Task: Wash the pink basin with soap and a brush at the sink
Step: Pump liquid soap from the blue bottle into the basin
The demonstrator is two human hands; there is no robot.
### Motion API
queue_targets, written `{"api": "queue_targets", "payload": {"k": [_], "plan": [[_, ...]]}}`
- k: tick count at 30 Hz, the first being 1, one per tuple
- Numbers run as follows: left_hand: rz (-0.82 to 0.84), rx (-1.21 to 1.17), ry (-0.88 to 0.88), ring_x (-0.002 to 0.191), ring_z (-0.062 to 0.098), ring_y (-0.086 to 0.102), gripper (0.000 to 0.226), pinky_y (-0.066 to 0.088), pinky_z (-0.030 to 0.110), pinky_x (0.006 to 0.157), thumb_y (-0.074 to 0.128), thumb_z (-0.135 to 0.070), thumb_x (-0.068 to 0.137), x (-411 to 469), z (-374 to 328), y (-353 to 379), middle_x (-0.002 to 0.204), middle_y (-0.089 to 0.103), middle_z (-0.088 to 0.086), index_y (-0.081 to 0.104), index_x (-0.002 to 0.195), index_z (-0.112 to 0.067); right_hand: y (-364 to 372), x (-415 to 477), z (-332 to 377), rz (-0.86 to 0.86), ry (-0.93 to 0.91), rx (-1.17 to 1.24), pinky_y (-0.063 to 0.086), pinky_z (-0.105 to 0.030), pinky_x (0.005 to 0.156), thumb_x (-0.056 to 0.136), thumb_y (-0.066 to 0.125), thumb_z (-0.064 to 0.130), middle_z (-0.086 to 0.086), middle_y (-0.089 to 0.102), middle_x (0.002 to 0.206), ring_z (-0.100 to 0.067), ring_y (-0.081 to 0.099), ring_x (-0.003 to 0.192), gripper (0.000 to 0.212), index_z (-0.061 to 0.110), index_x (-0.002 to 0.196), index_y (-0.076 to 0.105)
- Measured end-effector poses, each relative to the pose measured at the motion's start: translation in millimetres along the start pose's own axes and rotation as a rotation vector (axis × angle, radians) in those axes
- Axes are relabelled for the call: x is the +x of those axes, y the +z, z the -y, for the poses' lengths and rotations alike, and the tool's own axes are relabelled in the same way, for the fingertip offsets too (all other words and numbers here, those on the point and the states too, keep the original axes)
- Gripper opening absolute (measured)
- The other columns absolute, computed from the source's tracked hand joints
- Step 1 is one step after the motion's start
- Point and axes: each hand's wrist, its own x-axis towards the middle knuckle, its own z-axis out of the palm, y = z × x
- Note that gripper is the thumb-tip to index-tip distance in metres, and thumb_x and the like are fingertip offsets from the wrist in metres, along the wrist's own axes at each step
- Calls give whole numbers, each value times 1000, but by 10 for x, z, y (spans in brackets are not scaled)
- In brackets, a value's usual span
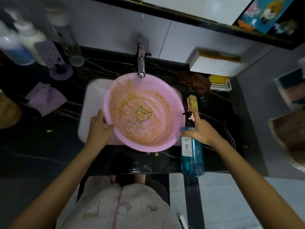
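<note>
Head view: left hand [99, 128] grips pink basin [145, 148] rim; right hand [200, 131] wraps soap bottle [192, 156] right of basin, forefinger on pump. Aim nozzle over basin, press fully.

- basin [115, 90]: pink, smeared yellow-brown, cartoon cat print at bottom
- soap bottle [192, 156]: clear blue, white label, black pump
- countertop [49, 146]: black, pale veins
- cloth [46, 98]: purple

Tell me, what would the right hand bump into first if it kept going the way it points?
Probably the brush on the counter just beyond it. The right hand grips the blue soap bottle, and it may pass above the brush.
</note>
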Motion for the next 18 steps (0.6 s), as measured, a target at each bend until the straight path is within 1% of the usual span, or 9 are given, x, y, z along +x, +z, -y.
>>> {"api": "queue_targets", "payload": {"k": [2, 4, 6, 8, 9, 11, 14, 16, 18], "plan": [[-26, 261, 92, 118, 26, 34, 84, 33, 38, 103, 67, -7, 77, -105, 62, 9, 131, 28, 10, 22, 146, -23, -10, -96, -48, -13, -21, -54, 55, -43, 70, 71, 73, 43, -11, 66, 90, -25, 64, 71, 92, 44, 136, 8], [-24, 522, 338, 124, 32, 23, 100, 20, 49, 110, 68, 1, 66, -223, 144, 42, 138, 22, 16, 16, 149, -22, 12, -175, -100, -55, -2, -59, 55, -44, 71, 70, 74, 44, -12, 67, 89, -27, 65, 71, 99, 42, 140, 5], [38, 706, 611, 126, 35, 21, 111, 11, 54, 110, 66, 13, 53, -303, 259, 126, 138, 24, 15, 20, 147, -23, 60, -252, -150, -114, 39, 8, 55, -44, 71, 68, 75, 44, -11, 67, 89, -26, 65, 71, 102, 43, 141, 4], [119, 846, 810, 129, 35, 24, 118, 2, 49, 112, 63, 20, 41, -339, 336, 254, 136, 32, 17, 26, 144, -24, 118, -327, -189, -192, 48, 105, 56, -45, 71, 68, 75, 45, -8, 67, 91, -24, 66, 71, 100, 45, 140, 5], [149, 882, 879, 128, 35, 27, 118, 3, 49, 112, 60, 22, 39, -344, 360, 332, 134, 37, 18, 28, 142, -25, 143, -365, -196, -235, 47, 152, 56, -44, 71, 69, 75, 44, -6, 67, 92, -24, 66, 72, 98, 44, 140, 7], [166, 870, 969, 122, 34, 36, 107, 14, 51, 109, 49, 22, 42, -325, 378, 478, 128, 41, 16, 37, 137, -25, 169, -463, -174, -316, 47, 249, 56, -40, 72, 71, 76, 42, -2, 66, 97, -22, 66, 76, 96, 44, 141, 9], [161, 755, 1035, 103, 30, 44, 65, 31, 43, 95, 37, 6, 61, -269, 318, 571, 116, 44, 11, 47, 120, -20, 213, -598, -142, -366, 19, 323, 56, -40, 73, 71, 76, 43, 2, 64, 99, -19, 66, 79, 96, 48, 139, 9], [130, 686, 1112, 90, 25, 45, 36, 34, 34, 83, 40, -6, 69, -254, 223, 571, 105, 52, 11, 47, 104, -15, 214, -680, -137, -376, 4, 295, 56, -39, 70, 71, 75, 44, 3, 64, 97, -17, 66, 77, 97, 48, 139, 7], [79, 631, 1188, 82, 21, 44, 18, 32, 29, 77, 45, -12, 73, -264, 102, 542, 88, 61, 10, 45, 91, -14, 183, -762, -139, -403, 1, 243, 56, -36, 66, 71, 75, 45, 2, 64, 93, -16, 66, 72, 98, 46, 141, 6]]}}
